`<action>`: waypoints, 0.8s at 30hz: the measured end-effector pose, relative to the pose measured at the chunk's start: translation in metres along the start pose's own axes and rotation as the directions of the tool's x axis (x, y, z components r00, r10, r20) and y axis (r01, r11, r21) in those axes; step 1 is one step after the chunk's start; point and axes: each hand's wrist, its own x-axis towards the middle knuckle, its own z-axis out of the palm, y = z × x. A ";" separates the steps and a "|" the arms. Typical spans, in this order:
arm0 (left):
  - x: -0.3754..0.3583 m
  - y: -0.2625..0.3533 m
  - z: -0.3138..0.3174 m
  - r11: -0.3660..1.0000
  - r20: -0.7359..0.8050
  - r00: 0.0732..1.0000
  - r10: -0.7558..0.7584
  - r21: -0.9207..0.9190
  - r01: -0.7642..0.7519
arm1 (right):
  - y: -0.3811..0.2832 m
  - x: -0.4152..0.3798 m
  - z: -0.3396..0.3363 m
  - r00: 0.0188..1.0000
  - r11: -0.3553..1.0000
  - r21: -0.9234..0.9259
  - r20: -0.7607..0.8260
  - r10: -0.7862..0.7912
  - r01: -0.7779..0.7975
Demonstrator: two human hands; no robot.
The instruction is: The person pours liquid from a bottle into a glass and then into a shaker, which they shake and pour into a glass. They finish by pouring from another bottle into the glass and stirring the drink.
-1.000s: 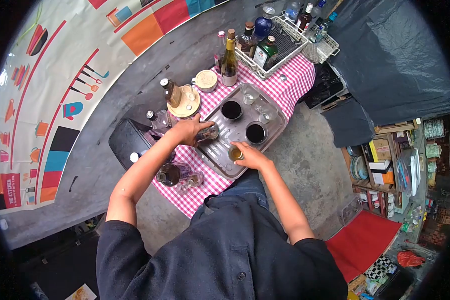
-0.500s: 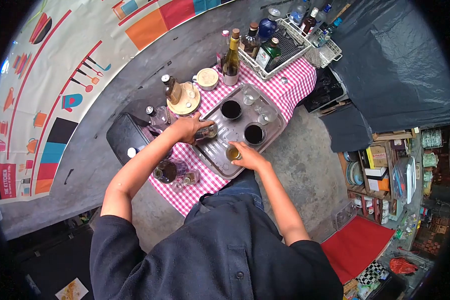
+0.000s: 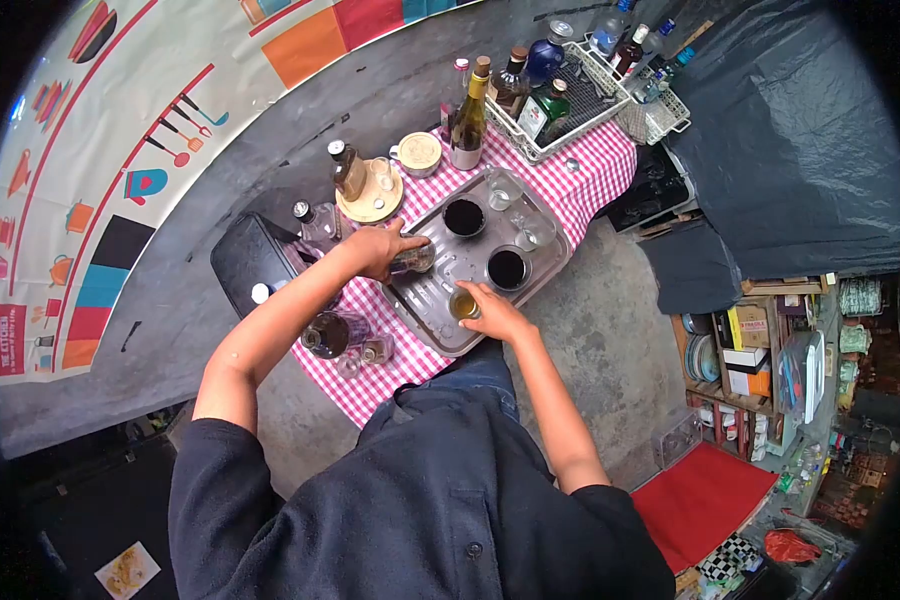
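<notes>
My left hand is wrapped round a clear glass over the left side of the brown tray. Near the tray's front edge, my right hand grips a small glass with amber liquid. Two glasses of dark liquid, one farther back and one nearer, stand on the tray. Beside them at the tray's right are clear empty-looking glasses.
A wooden plate with a bottle, a lidded cup and a tall wine bottle stand behind the tray. Bottles fill a white basket at the back. A dark round bottle stands at the left front.
The whole view has shifted slightly. Both hands keep their grips on the glasses, with no clear movement over the tray.
</notes>
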 end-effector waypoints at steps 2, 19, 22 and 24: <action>-0.001 0.002 -0.002 1.000 0.012 1.000 -0.004 0.007 0.004 | 0.000 0.000 0.000 1.000 1.000 0.004 0.003 0.004 -0.004; -0.001 0.003 -0.005 0.999 0.073 0.996 -0.047 0.019 0.045 | 0.001 0.000 0.000 1.000 1.000 -0.011 -0.004 -0.015 0.015; 0.000 0.000 -0.003 0.999 0.057 0.998 -0.037 0.023 0.035 | 0.002 0.000 0.000 1.000 1.000 0.002 -0.006 -0.031 0.031; 0.001 -0.002 -0.002 0.999 0.058 0.997 -0.041 0.022 0.040 | 0.001 0.000 -0.001 1.000 1.000 0.011 0.000 -0.016 0.016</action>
